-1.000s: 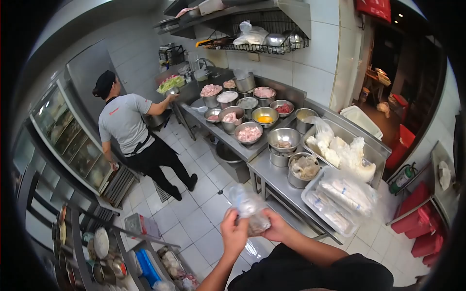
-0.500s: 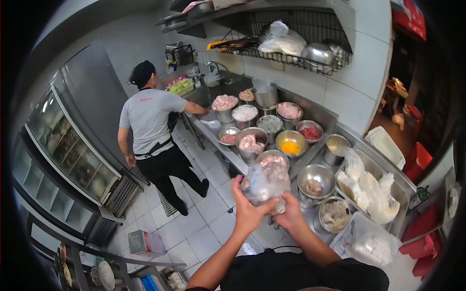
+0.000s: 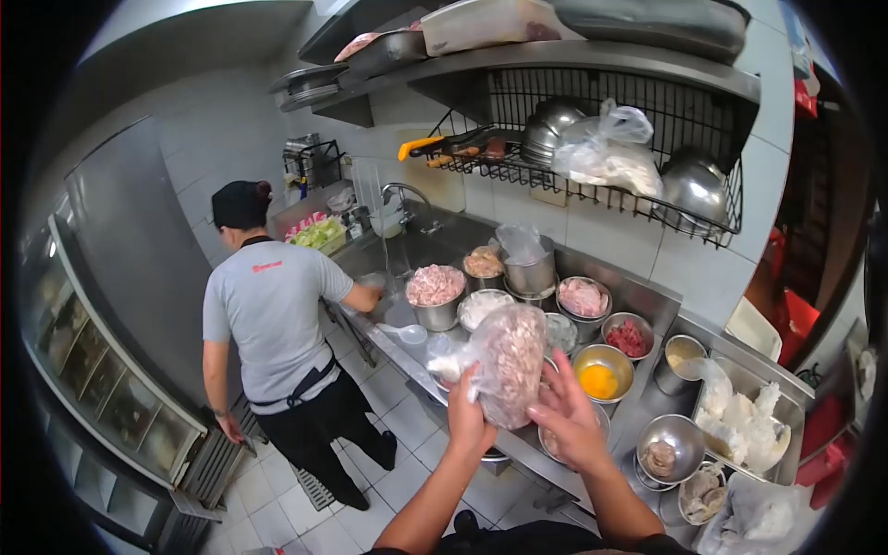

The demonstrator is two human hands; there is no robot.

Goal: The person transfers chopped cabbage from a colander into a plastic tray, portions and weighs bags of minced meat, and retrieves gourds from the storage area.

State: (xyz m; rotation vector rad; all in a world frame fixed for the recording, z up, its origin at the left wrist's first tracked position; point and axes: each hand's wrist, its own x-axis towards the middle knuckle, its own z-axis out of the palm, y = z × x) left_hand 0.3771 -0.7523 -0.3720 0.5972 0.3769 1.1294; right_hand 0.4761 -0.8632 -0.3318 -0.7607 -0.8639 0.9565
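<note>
A clear plastic bag [image 3: 511, 365] packed with pale pink ground meat is held up over the steel counter, its gathered end towards the left. My left hand [image 3: 469, 418] grips the bag's lower left side. On its right, my right hand [image 3: 569, 421] has its fingers spread, with the thumb against the plastic. Behind the bag are a pot of pink meat pieces [image 3: 435, 283] and a container of white food [image 3: 486, 305]. A bowl with orange-yellow egg [image 3: 597, 379] and a bowl of red meat [image 3: 628, 339] stand to the right. The bag hides some bowls.
A co-worker [image 3: 277, 305] in a grey shirt stands left, one arm over the sink near the running faucet [image 3: 407, 192]. Overhead hangs a wire rack [image 3: 518, 171] with bowls and a bag. A steel tray [image 3: 786, 407] of white food and another filled bag [image 3: 754, 513] are at right.
The bag has been raised and turned more upright. My right hand's fingers have spread from its underside to its right side. The view has shifted, showing more of the shelf.
</note>
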